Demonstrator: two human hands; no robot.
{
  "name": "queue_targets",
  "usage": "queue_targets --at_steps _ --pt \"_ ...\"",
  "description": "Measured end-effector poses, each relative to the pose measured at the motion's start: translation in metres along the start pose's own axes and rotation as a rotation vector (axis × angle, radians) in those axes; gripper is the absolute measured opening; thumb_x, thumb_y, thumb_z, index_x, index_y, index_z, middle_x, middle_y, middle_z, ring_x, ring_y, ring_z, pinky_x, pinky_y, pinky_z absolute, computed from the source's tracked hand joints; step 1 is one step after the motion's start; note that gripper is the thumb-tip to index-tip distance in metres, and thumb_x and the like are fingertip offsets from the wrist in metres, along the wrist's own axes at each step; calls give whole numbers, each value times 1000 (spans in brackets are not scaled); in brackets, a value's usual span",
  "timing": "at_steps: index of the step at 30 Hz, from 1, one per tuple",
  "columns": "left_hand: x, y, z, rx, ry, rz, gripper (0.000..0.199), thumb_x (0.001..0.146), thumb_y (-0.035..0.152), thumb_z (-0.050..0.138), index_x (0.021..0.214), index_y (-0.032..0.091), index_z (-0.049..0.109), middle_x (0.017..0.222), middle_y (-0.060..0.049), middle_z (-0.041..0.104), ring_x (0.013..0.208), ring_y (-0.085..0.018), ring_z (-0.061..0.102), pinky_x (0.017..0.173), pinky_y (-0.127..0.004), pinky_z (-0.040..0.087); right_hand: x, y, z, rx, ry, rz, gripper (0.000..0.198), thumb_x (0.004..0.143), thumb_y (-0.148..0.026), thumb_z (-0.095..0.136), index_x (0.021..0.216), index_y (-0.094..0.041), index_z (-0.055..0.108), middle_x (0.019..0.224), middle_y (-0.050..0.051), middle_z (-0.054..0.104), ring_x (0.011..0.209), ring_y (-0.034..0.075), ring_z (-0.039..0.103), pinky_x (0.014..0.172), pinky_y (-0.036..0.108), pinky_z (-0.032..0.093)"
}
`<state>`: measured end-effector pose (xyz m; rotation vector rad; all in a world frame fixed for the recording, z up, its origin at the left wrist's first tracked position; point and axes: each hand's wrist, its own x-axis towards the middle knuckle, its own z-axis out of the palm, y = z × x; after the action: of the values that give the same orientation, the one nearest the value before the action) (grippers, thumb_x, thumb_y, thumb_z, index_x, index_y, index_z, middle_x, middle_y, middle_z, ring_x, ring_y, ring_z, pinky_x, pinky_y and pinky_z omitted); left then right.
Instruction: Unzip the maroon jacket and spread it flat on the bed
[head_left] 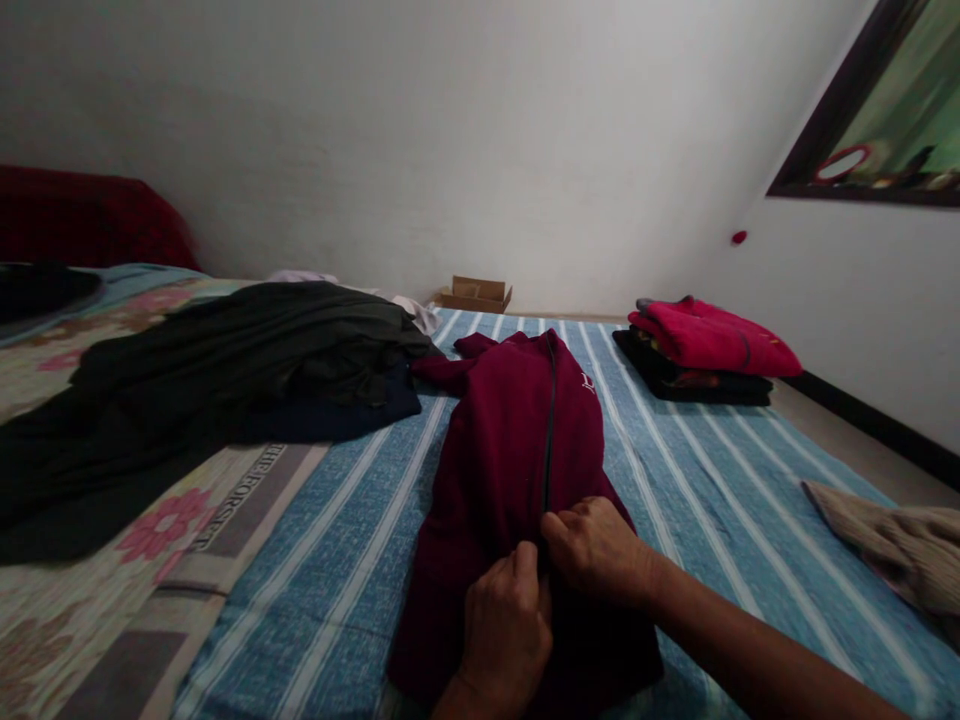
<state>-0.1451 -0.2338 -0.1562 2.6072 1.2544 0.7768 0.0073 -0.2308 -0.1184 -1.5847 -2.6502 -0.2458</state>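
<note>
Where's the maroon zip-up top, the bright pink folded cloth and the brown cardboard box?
Maroon zip-up top [510, 440], head view: middle of its body.
Bright pink folded cloth [712, 337], head view: its upper part.
Brown cardboard box [472, 302], head view: its front wall.

Back wall [420, 170]: plain, greyish white | right wall [840, 290]: dark-framed window [814, 105], greenish within — small red spot [739, 237] nearby | black baseboard [877, 420] beside pale floor [840, 435] | bed [720, 500]: blue sheet, white stripes | light: dim

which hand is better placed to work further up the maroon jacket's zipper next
Likely the right hand: it is closed at the zipper of the maroon jacket, farther up than the left hand.
</note>
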Motion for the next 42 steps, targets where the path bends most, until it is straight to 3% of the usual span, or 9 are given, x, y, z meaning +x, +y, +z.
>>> queue_targets --at_steps 4,11,29,36,42 --pt "-5 -4 6 -22 95 72 14 78 8 40 83 20 43 62 0 60 55 -17 60 50 -27 40 5 8 -7 14 -21 46 10 81 -12 42 77 -16 50 61 1 62 49 13 53 47 28 20" --pt "-8 -4 7 -56 145 95 15 76 8 41 85 21 41 63 0 59 55 -16 60 51 -27 43 23 31 -17 -55 -60 157 14 83 -16 39 80 -16 53 64 4 65 50 14 54 47 30 13" --pt "-6 -1 2 -27 114 72 15 76 8 44 84 21 42 61 2 59 54 -17 61 48 -28 44 34 56 -13 -75 -59 203 21 84 -23 38 84 -17 58 61 5 63 50 13 51 50 30 14" --pt "0 4 -15 54 60 -4 20 74 15 57 89 20 45 64 2 62 57 -18 63 50 -28 47 34 79 -21 413 -6 182 13 75 -16 46 69 -17 57 51 -5 45 45 6 33 48 22 21" --pt "-2 3 -14 117 38 -27 25 75 20 60 96 18 47 66 0 64 59 -19 65 52 -27 48 32 86 -9 790 21 187 12 77 -20 48 73 -16 59 57 -5 47 50 7 38 47 19 27"
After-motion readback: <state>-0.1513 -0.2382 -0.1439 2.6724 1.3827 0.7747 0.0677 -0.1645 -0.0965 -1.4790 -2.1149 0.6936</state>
